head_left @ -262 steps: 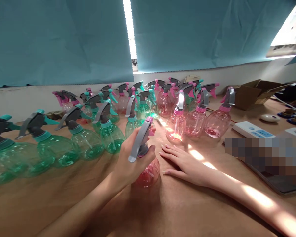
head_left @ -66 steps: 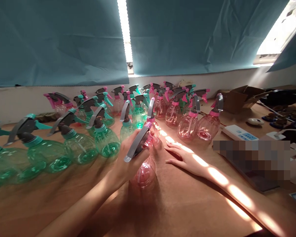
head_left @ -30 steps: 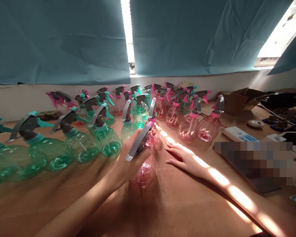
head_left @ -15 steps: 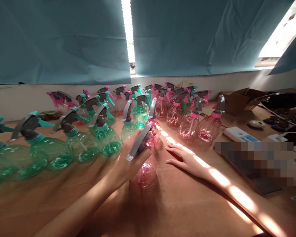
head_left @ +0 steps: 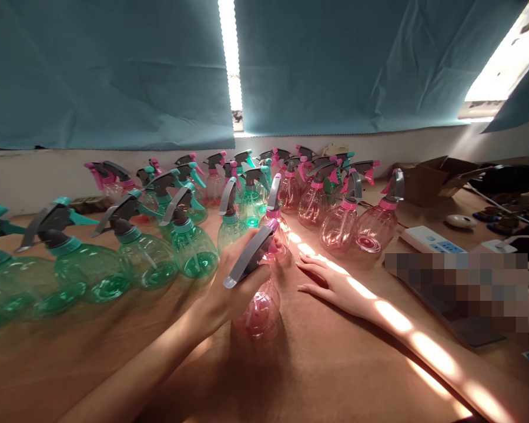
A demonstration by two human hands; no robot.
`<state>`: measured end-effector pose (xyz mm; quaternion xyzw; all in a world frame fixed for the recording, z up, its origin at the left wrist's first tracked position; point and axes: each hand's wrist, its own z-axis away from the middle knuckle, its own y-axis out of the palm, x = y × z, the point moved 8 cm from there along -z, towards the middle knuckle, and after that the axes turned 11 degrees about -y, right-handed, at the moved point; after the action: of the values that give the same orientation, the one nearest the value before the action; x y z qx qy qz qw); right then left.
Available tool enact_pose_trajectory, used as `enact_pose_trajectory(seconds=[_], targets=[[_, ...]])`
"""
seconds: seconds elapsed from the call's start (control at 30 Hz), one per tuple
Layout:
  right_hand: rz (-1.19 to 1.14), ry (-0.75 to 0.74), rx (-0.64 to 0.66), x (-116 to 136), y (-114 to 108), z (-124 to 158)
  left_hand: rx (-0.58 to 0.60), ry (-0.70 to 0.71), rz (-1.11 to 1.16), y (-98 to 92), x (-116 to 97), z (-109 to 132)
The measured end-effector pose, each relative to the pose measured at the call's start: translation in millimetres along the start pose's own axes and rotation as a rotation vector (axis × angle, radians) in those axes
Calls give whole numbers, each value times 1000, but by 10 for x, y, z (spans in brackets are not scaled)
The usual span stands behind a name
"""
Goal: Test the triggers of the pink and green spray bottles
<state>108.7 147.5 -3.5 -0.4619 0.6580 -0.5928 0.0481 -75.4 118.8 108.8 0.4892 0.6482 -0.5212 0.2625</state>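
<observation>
My left hand (head_left: 240, 279) is closed around the neck of a clear pink spray bottle (head_left: 261, 308), whose grey and pink trigger head sticks out above my fingers. The bottle is near the middle of the table, and my hand hides its collar. My right hand (head_left: 328, 279) lies on the table to the right of that bottle, fingers stretched out and holding nothing. Just beyond my left hand is another pink spray bottle (head_left: 281, 232), partly covered. A green spray bottle (head_left: 195, 249) stands to the left of my left hand.
Several green spray bottles (head_left: 94, 273) line the left side. Pink ones (head_left: 338, 226) stand at the right, with mixed colours behind. Farther right are a cardboard box (head_left: 427, 179), a white power strip (head_left: 432, 241) and a white computer mouse (head_left: 461, 221). Blue cloth (head_left: 114, 76) hangs at the back.
</observation>
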Motion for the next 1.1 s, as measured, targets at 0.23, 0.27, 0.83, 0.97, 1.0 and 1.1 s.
enact_pose_trajectory(seconds=[0.23,0.27,0.83,0.97,1.0,1.1], targets=[[1,-1,-22,-3,-11,13,-4,42,-10,-12,-139,-27],[3,0,-18,0,-11,13,-3,50,-18,-14,-164,-29],[27,-4,7,10,-3,17,50,-42,34,42,46,22],[19,-21,11,-4,7,16,34,-56,73,48,64,30],[20,-26,16,-8,14,15,28,-54,75,47,60,29],[29,-28,33,-17,30,12,14,-39,74,45,44,24]])
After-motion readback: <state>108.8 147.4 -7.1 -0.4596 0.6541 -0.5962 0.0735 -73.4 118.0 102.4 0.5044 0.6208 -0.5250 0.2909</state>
